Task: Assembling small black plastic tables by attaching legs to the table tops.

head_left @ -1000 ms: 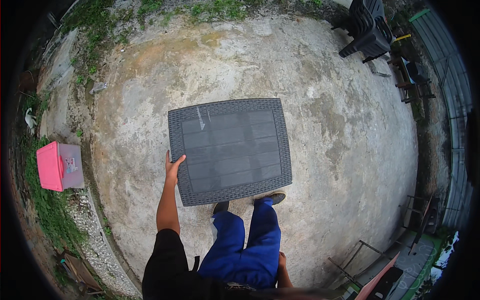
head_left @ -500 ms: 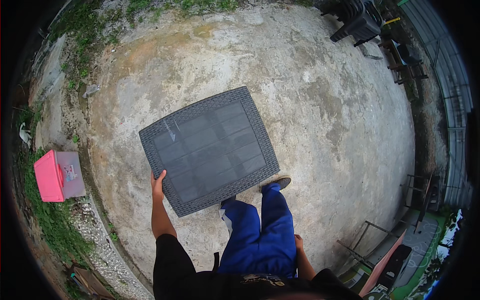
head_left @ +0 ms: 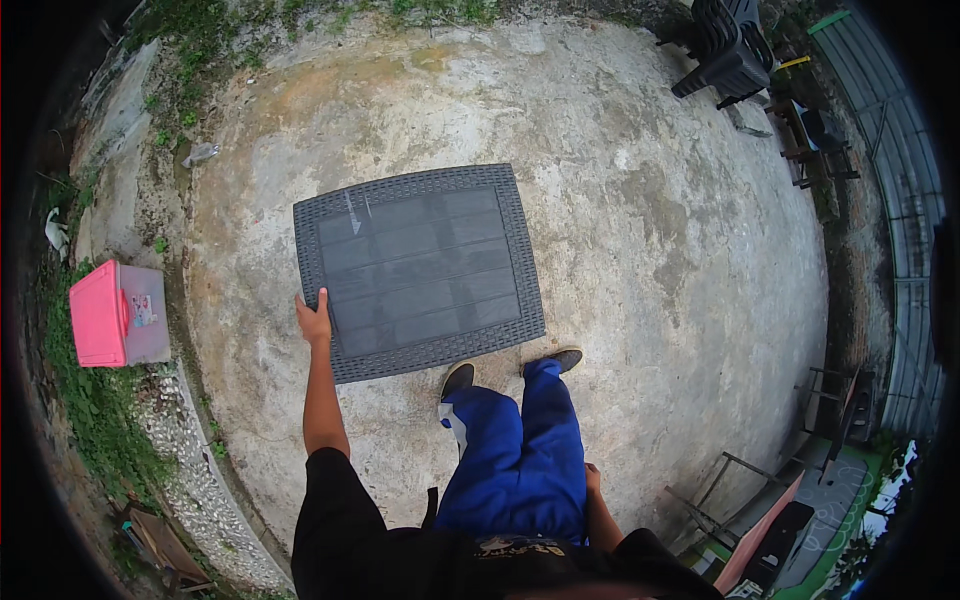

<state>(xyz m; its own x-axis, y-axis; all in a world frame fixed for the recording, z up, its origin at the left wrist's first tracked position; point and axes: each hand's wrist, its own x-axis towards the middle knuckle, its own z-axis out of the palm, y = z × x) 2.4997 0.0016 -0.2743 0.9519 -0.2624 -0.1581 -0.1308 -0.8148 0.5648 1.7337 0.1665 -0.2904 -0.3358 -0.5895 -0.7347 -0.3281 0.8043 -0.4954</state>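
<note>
A dark grey square table top [head_left: 420,270], woven-patterned at its rim, is seen from above over a bare concrete yard [head_left: 640,250]. Its near left edge is gripped by the left hand [head_left: 315,320], thumb on top, arm stretched out. The right hand [head_left: 592,478] is kept low by the right thigh, well apart from the table; whether it is open or closed cannot be told. Two dark shoes [head_left: 458,378] are planted just at the table's near edge. A pink box [head_left: 98,312] is set at the yard's left edge by the grass. Stacked dark chairs [head_left: 728,45] are noted at the far right corner.
</note>
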